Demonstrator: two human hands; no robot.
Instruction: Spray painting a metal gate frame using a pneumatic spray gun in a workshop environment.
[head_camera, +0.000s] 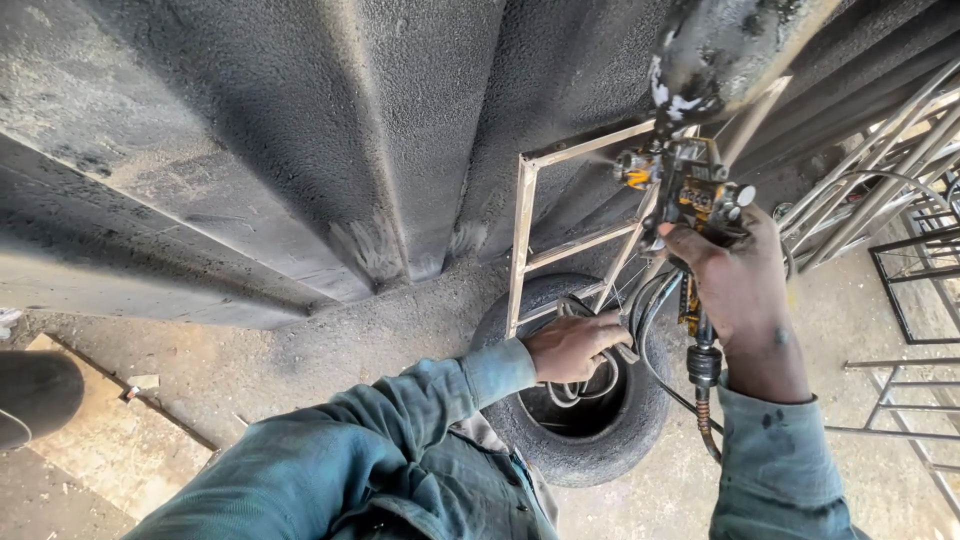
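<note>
My right hand (745, 290) clamped on the paint-crusted yellow spray gun (690, 185) at upper right, my left hand (572, 345) gripping grey hose coils (585, 385), over the worn black tyre (590, 440) at centre.

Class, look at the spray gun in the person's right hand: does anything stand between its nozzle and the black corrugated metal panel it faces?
Only partly. The spray gun in the right hand points left; a bare metal frame stands beside the nozzle, before the black panel.

A tyre (590, 440) lies on the ground below the metal wall (300, 150), hoses (580, 390) coiled inside it, a ladder frame (560, 230) behind.
</note>
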